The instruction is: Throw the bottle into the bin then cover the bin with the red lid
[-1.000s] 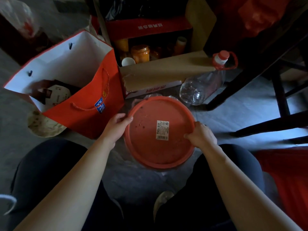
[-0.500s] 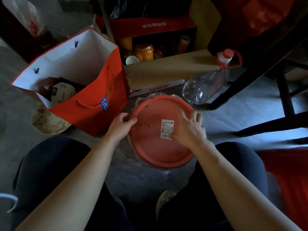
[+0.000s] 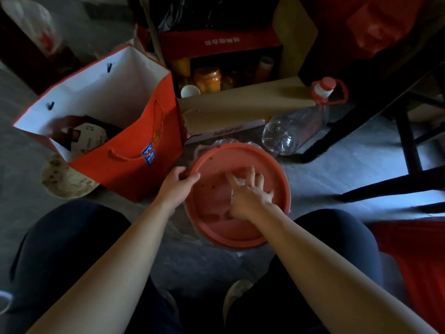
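The round red lid (image 3: 216,213) lies flat over the bin on the floor between my knees. Only a bit of clear plastic liner (image 3: 224,142) shows past the lid's far edge; the bin itself is hidden. My left hand (image 3: 177,186) pinches the lid's left rim. My right hand (image 3: 249,194) rests flat on the lid's middle with fingers spread, covering its white sticker. A large clear plastic bottle (image 3: 293,128) with a red cap and handle leans against the cardboard box beyond the lid.
A red paper bag (image 3: 134,141) stands open at the left with a box inside. Behind the lid is a cardboard box (image 3: 240,109) of orange jars. Dark chair legs (image 3: 407,143) cross the right side. A round straw mat (image 3: 65,182) lies under the bag.
My right hand moved from the lid's right rim onto its centre and spread flat. The lid settled lower and level. My left hand stayed at the left rim.
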Tool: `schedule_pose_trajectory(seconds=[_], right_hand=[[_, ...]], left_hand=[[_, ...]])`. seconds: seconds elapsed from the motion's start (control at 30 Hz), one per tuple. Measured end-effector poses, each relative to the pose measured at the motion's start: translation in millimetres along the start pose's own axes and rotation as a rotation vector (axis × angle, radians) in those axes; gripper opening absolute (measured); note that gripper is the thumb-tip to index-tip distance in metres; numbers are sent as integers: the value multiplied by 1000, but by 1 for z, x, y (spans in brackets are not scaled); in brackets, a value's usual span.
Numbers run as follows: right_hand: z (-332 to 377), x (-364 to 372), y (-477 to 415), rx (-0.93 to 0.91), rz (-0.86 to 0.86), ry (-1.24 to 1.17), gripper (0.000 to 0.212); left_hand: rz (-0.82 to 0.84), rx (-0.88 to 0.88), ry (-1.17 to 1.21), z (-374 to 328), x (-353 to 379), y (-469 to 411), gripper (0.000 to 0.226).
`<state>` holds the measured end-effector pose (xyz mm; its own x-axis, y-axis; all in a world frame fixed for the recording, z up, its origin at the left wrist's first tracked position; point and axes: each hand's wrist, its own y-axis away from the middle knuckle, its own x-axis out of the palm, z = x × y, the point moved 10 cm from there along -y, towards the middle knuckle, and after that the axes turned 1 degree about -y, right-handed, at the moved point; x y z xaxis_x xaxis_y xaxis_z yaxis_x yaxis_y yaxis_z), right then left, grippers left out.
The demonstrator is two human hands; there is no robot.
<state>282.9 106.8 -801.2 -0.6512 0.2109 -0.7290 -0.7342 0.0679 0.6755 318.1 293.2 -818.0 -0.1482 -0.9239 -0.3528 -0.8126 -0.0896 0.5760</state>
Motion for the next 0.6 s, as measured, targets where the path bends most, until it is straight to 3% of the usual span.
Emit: schedule_pose_trajectory(seconds=[0.23,0.6], right_hand=[[-1,-3,-4,16,0,0,113],[1,9,-10,23,59,14,112]], left_hand=[[6,13,0,1,2,-2,42],[-12,-13,48,7,8,-12,58]])
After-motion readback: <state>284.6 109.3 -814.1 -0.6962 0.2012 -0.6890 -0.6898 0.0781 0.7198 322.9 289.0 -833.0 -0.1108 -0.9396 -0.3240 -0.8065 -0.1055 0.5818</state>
